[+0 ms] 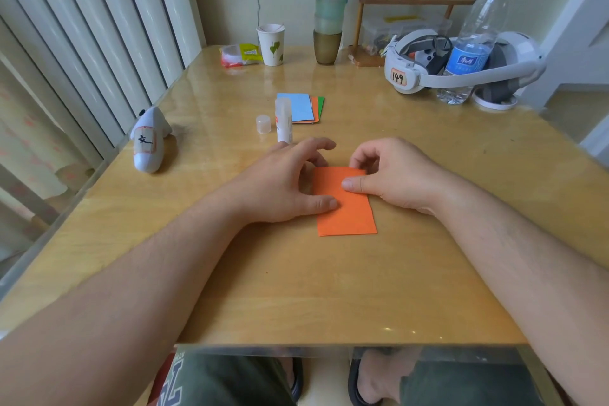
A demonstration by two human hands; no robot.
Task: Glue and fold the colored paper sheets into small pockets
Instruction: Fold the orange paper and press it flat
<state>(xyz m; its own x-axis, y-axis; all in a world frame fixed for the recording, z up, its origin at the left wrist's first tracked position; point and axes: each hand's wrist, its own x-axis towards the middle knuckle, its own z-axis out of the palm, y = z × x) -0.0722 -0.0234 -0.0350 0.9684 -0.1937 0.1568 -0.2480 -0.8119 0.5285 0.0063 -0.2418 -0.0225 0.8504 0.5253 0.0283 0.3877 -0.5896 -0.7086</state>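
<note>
A folded orange paper (349,214) lies flat on the wooden table (329,290) in front of me. My left hand (286,181) rests on its left edge, thumb pressing the sheet and fingers spread over the far corner. My right hand (392,175) pinches the paper's far right corner, its thumb lying flat across the sheet. Behind the hands stands an uncapped glue stick (283,120) with its cap (263,124) beside it. A small stack of blue, orange and green sheets (301,107) lies just beyond the glue.
A white plush toy (150,142) lies at the left. At the back stand a paper cup (272,44), stacked cups (329,10), a snack packet (240,54), a wooden shelf (415,0), a white headset (461,63) and a water bottle (474,39).
</note>
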